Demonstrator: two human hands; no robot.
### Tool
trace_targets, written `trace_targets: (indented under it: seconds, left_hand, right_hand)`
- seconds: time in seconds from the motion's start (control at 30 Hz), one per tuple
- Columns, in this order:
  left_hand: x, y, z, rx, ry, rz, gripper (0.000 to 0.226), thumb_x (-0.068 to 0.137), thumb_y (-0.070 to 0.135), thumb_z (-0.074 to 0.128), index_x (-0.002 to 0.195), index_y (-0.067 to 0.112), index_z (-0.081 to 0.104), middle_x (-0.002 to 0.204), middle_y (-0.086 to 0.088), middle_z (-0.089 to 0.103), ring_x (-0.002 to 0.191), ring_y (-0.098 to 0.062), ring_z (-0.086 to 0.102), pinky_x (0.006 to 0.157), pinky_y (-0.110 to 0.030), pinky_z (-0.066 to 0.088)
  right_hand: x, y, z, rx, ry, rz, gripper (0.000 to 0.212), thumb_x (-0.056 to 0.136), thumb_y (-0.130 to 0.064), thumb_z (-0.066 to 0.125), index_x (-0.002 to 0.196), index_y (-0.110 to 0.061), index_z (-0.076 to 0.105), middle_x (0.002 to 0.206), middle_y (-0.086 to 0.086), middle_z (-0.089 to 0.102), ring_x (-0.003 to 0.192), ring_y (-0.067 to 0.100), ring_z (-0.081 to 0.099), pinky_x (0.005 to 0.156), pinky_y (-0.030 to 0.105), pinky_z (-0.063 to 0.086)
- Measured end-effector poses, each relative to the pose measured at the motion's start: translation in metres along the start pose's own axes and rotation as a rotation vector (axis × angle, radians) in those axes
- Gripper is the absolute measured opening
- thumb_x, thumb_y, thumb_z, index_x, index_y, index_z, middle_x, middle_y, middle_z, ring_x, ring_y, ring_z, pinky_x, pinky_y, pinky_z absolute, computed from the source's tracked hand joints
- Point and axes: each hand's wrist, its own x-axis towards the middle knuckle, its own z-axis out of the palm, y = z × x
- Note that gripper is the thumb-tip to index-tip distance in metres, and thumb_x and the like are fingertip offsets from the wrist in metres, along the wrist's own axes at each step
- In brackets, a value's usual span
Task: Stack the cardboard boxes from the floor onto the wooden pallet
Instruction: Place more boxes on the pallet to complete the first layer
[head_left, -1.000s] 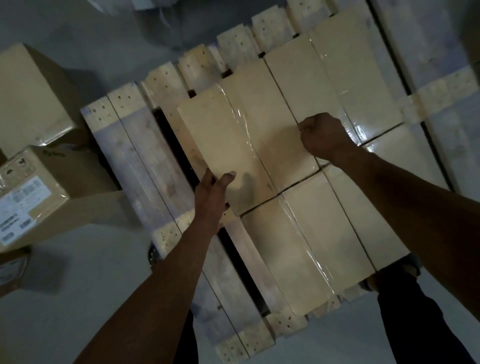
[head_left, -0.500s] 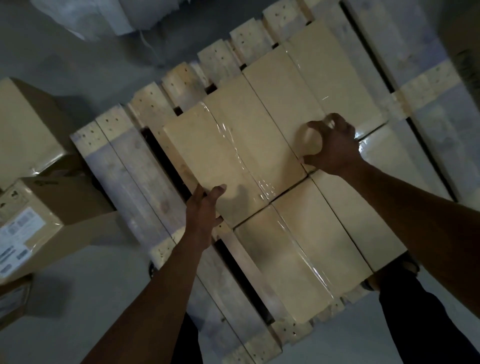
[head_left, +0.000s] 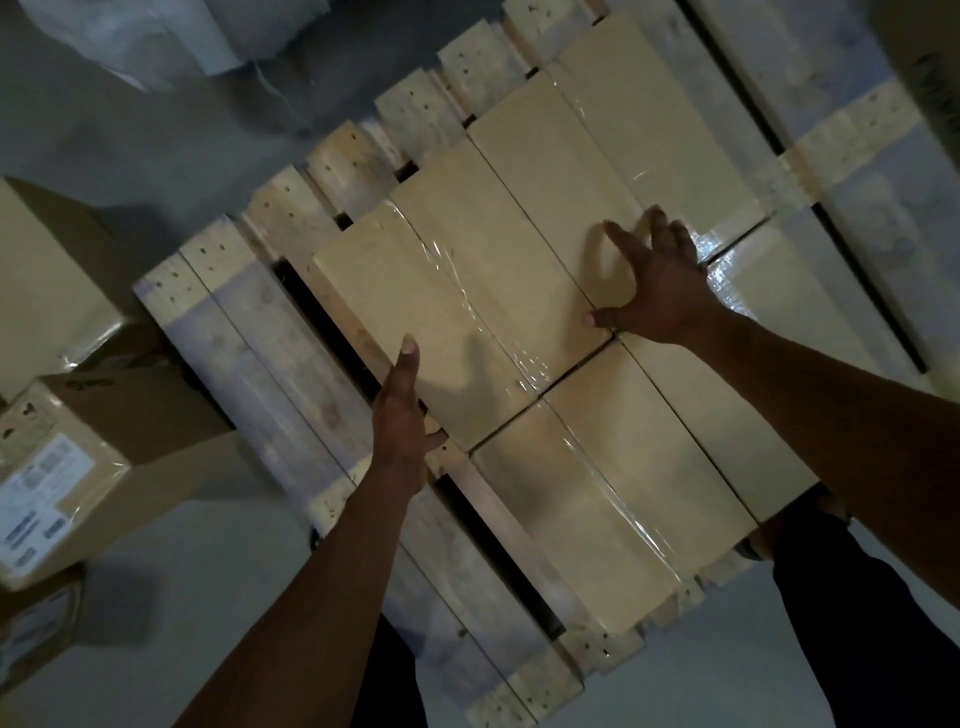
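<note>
Several tan cardboard boxes taped shut lie packed together on the wooden pallet. The far-left box has shiny tape down its middle. My left hand lies flat with straight fingers against the near-left edge of that box. My right hand rests with fingers spread on the box tops, over the seam where the far-left box meets its neighbours. A near box sits below the hands. Neither hand grips anything.
More cardboard boxes stand on the grey floor at the left, one with a white label and a larger one behind it. Crumpled pale plastic lies at the top left. My dark trouser legs show at the bottom.
My right hand has gone from a curled fist to spread fingers on the box tops. My left hand has straightened along the box edge. The camera view has shifted slightly.
</note>
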Motion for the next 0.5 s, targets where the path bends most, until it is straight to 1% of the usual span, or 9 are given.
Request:
trace_targets:
  seconds: [0.03,0.1,0.13,0.23,0.3,0.37,0.43,0.5]
  left_hand:
    - [0.0,0.0,0.001,0.003,0.005,0.002,0.086,0.073,0.08,0.063,0.147,0.037,0.053,0.153,-0.002,0.053,0.139,-0.031,0.05,0.097,-0.057,0.05]
    - [-0.001,0.0,0.002,0.007,0.012,0.007,0.099,0.067,0.088,0.064,0.151,0.038,0.049,0.157,-0.003,0.048,0.142,-0.033,0.046,0.095,-0.056,0.051]
    - [-0.002,0.0,0.002,0.005,0.009,0.008,0.1,0.067,0.09,0.064,0.152,0.039,0.048,0.159,-0.003,0.047,0.143,-0.033,0.045,0.094,-0.056,0.051]
    - [-0.004,0.001,0.003,0.033,-0.014,0.017,0.098,0.072,0.088,0.062,0.154,0.039,0.044,0.159,-0.002,0.046,0.143,-0.032,0.045,0.099,-0.057,0.048]
    - [-0.006,-0.001,0.003,0.084,-0.035,0.036,0.106,0.07,0.089,0.063,0.159,0.038,0.035,0.161,-0.001,0.043,0.143,-0.031,0.044,0.105,-0.058,0.046]
    - [-0.009,-0.001,0.002,0.118,-0.066,0.034,0.118,0.069,0.088,0.064,0.164,0.035,0.02,0.167,-0.001,0.034,0.148,-0.031,0.039,0.113,-0.059,0.041]
    - [-0.012,0.0,0.001,0.124,-0.111,-0.004,0.118,0.073,0.085,0.059,0.166,0.034,0.009,0.171,-0.002,0.025,0.153,-0.03,0.031,0.121,-0.059,0.032]
    - [-0.024,0.008,-0.001,0.193,-0.13,-0.046,0.116,0.075,0.088,0.055,0.166,0.031,0.011,0.172,-0.002,0.022,0.156,-0.031,0.025,0.123,-0.062,0.025]
  right_hand:
    - [-0.002,-0.001,0.0,-0.011,-0.022,-0.002,0.123,0.064,-0.063,0.086,0.159,-0.046,0.01,0.17,0.014,-0.012,0.155,0.042,-0.01,0.114,0.076,0.015]
    - [-0.005,-0.003,0.001,-0.07,-0.04,-0.011,0.126,0.063,-0.067,0.084,0.159,-0.047,0.004,0.169,0.014,-0.02,0.154,0.043,-0.016,0.113,0.079,0.012]
    - [-0.006,-0.002,0.003,-0.095,-0.041,-0.019,0.127,0.064,-0.068,0.083,0.159,-0.046,0.002,0.168,0.014,-0.022,0.154,0.043,-0.018,0.113,0.08,0.012]
    - [-0.007,0.001,0.011,-0.121,-0.057,-0.029,0.126,0.068,-0.072,0.076,0.159,-0.046,-0.006,0.166,0.015,-0.027,0.153,0.044,-0.022,0.113,0.079,0.008]
    - [-0.006,0.002,0.013,-0.171,-0.089,-0.032,0.123,0.072,-0.079,0.066,0.156,-0.045,-0.017,0.164,0.015,-0.033,0.151,0.044,-0.027,0.114,0.077,0.002]
    - [-0.007,0.002,0.013,-0.249,-0.123,-0.029,0.117,0.077,-0.085,0.051,0.153,-0.042,-0.027,0.161,0.018,-0.038,0.149,0.044,-0.03,0.114,0.077,-0.003]
    - [-0.012,0.001,0.01,-0.286,-0.123,-0.027,0.109,0.083,-0.084,0.04,0.156,-0.036,-0.024,0.163,0.018,-0.033,0.152,0.044,-0.025,0.115,0.077,-0.002]
    - [-0.031,-0.011,0.005,-0.249,-0.06,-0.003,0.101,0.082,-0.08,0.031,0.16,-0.033,-0.014,0.168,0.016,-0.021,0.155,0.041,-0.014,0.116,0.078,0.003]
